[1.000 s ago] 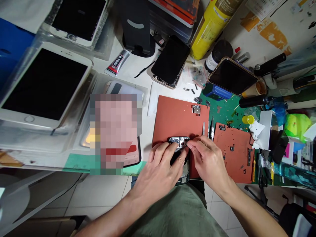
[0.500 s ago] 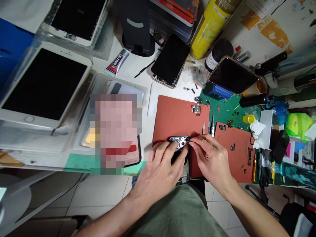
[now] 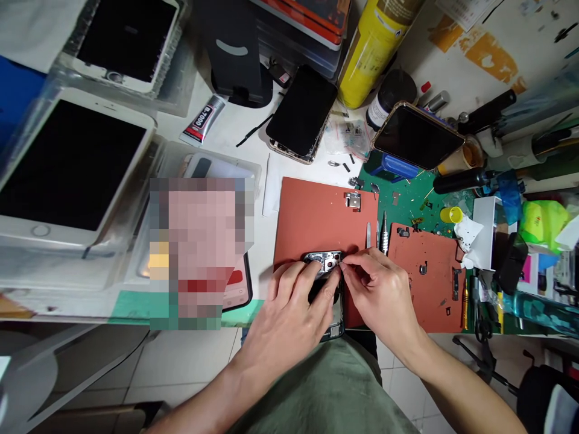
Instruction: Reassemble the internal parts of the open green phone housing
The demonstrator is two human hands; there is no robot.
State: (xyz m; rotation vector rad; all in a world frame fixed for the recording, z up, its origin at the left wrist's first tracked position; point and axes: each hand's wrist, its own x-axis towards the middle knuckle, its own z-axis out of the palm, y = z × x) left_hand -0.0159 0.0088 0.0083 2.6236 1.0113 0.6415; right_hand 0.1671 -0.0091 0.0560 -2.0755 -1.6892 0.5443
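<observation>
A phone housing, its inside exposed, lies at the front edge of a reddish-brown mat. My left hand rests over it, fingers bent around its upper part and holding it steady. At the housing's upper right corner, the thumb and forefinger of my right hand are pinched together; whatever is between them is too small to make out. Just beyond my right hand lie a slim metal tool and a flat blade. A small metal phone part sits near the mat's far right corner.
Small parts lie on a second mat at right. Behind stand a phone on a stand, a yellow spray can and a dark phone. A glue tube and a white phone-like device are at left.
The view has shifted slightly, moving most of the bench a little to the left. Both hands stay at the phone housing, the right fingertips still pinched at its upper right corner.
</observation>
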